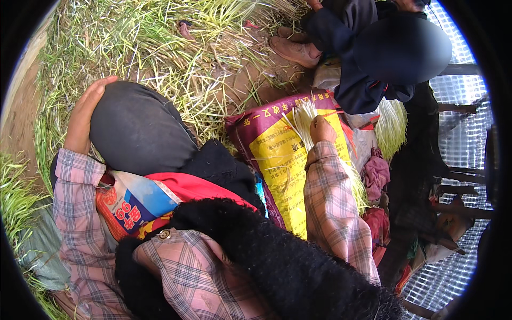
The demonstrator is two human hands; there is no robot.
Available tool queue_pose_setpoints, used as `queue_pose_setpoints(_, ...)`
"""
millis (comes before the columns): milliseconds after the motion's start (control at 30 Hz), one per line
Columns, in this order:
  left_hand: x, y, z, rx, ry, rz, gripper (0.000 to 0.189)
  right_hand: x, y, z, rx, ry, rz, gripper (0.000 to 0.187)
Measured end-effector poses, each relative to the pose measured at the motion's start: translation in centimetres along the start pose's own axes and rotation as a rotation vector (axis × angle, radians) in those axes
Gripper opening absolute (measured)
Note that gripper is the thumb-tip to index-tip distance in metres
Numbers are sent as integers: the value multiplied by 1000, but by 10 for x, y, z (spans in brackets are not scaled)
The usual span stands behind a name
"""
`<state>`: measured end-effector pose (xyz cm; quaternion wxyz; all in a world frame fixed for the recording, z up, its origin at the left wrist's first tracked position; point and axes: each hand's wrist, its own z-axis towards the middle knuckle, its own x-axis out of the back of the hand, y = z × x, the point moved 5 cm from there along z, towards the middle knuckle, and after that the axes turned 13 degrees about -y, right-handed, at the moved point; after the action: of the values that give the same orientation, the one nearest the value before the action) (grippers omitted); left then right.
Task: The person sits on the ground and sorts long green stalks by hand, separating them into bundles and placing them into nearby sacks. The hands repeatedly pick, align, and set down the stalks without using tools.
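Observation:
My right hand (322, 130) is closed around a bundle of pale chive-like stems (305, 117), over a purple and yellow printed sack (276, 156). The white stem ends fan out past my fist. Yellow-green leaves (357, 186) show beyond my right forearm; the sleeve hides the stretch between. Off to the left, my left hand (90, 106) rests against the side of my dark-trousered knee (140, 124) and holds nothing. A few loose white stems lie on the sack, which bears writing.
Cut green and straw-coloured stalks (160, 44) cover the ground ahead. At the upper right another person (344, 52) in dark clothes and brown shoes (296, 52) bends close by. Another pale-green bunch (391, 128) and a pink cloth (376, 174) lie right of the sack, near a mesh wall (460, 96).

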<state>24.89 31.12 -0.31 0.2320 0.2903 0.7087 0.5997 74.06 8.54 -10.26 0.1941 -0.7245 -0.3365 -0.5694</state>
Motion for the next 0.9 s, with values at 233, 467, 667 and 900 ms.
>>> queue_pose_setpoints(233, 0, -1, 2, -4, -21, -24, 39, -3, 16, -11, 1, -173, -59, 21)
queue_pose_setpoints(467, -3, 1, 3, -21, -6, -48, 37, 6, 16, -7, 206, 25, 142, 18)
queue_pose_setpoints(667, 0, 0, 1, -10, -16, -15, 38, 8, 1, 8, 174, -57, -148, 23)
queue_pose_setpoints(900, 0, -2, 2, 20, -12, -45, 38, 12, -13, 26, 118, -228, -404, 24)
